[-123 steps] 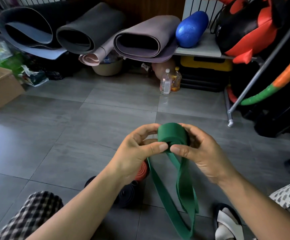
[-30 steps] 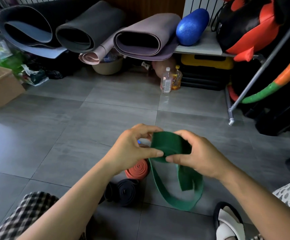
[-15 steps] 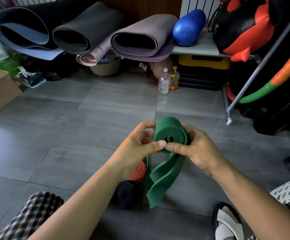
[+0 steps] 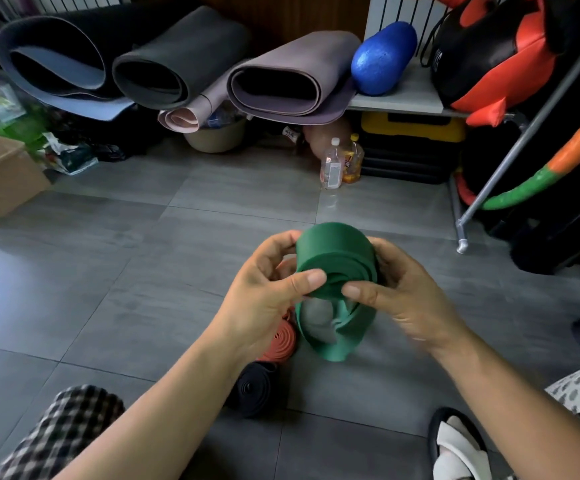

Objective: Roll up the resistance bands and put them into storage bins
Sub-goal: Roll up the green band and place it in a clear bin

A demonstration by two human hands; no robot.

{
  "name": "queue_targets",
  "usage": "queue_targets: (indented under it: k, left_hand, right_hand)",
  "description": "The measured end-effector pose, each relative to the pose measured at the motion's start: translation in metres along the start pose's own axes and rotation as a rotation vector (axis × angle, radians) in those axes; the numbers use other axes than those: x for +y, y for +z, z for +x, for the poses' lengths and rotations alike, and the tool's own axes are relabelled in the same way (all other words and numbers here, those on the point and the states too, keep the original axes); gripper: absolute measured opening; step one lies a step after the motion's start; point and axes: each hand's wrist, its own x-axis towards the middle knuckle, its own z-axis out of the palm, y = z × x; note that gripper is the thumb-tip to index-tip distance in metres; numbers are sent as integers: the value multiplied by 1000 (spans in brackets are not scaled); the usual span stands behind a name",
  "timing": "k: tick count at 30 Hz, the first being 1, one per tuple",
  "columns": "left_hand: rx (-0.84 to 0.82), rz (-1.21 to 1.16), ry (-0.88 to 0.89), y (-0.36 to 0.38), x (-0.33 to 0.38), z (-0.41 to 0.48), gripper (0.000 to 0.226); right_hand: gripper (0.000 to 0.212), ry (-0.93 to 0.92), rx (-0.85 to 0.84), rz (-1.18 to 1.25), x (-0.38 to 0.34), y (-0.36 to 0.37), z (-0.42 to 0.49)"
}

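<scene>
A green resistance band (image 4: 333, 251), mostly wound into a thick roll, is held above the grey floor at the centre of the head view. My left hand (image 4: 267, 292) pinches the roll's near face with the thumb, fingers curled behind it. My right hand (image 4: 406, 296) grips the roll from the right, thumb on its front. A short loose loop of the band hangs below the roll. Two rolled bands lie on the floor under my hands: an orange band (image 4: 281, 341) and a black band (image 4: 257, 386).
Rolled exercise mats (image 4: 177, 60) and a blue foam roller (image 4: 382, 57) line the back. A cardboard box (image 4: 1, 174) stands at the left, two bottles (image 4: 340, 164) at the back centre, a metal rack leg (image 4: 461, 237) at the right. My sandalled foot (image 4: 458, 448) is at the lower right.
The roll has grown thicker and the hanging tail has shortened to a small loop. Both hands kept turning the roll at roughly the same spot.
</scene>
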Motion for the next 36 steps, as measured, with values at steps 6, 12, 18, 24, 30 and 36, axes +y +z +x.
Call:
queue_targets:
  k: [6, 12, 18, 24, 30, 36]
  left_hand:
    - [93, -201, -102, 7, -13, -1, 38]
    - [-42, 906, -98, -14, 5, 10, 64]
    - [-12, 705, -49, -4, 2, 7, 50]
    - [-50, -19, -15, 9, -5, 9, 70]
    - [0, -283, -105, 18, -22, 6, 69]
    - [-12, 518, -204, 6, -4, 13, 60]
  right_hand:
    - [54, 17, 61, -67, 4, 7, 5]
    - [55, 81, -18, -806, -2, -5, 3]
    - [59, 100, -61, -655, -9, -4, 1]
    - [63, -4, -7, 9, -23, -9, -3]
    - [40, -3, 19, -2, -18, -5, -5]
    - [38, 109, 25, -350, -20, -24, -5]
